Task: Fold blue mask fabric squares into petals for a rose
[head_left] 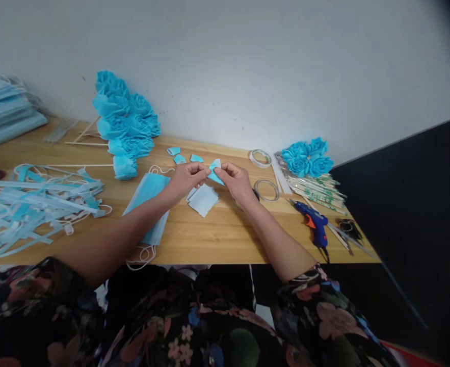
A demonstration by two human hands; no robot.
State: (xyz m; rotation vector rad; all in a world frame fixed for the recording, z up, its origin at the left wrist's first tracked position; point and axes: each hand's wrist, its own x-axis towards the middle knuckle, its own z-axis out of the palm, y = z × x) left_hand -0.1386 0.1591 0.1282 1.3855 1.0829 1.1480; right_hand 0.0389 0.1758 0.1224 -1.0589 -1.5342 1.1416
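Between my two hands is a small folded piece of blue mask fabric [216, 172], raised a little above the table. My left hand [188, 178] pinches its left edge, and my right hand [237, 181] has fingers closed on its right side. Just below the hands lies a stack of pale square pieces [204, 200], its upper part hidden behind my left fingers. Several small folded blue petals [179, 159] rest on the table beyond the hands. A flat blue face mask [156, 224] with white ear loops is partly covered by my left forearm.
Cut mask strips [45, 204] pile up at left. Blue fabric flowers [127, 122] stand against the wall, with more flowers [308, 157] at right. Tape rolls [261, 158], wrapped sticks [318, 189] and a blue glue gun [316, 224] lie right. Packed masks [8, 114] fill the far left.
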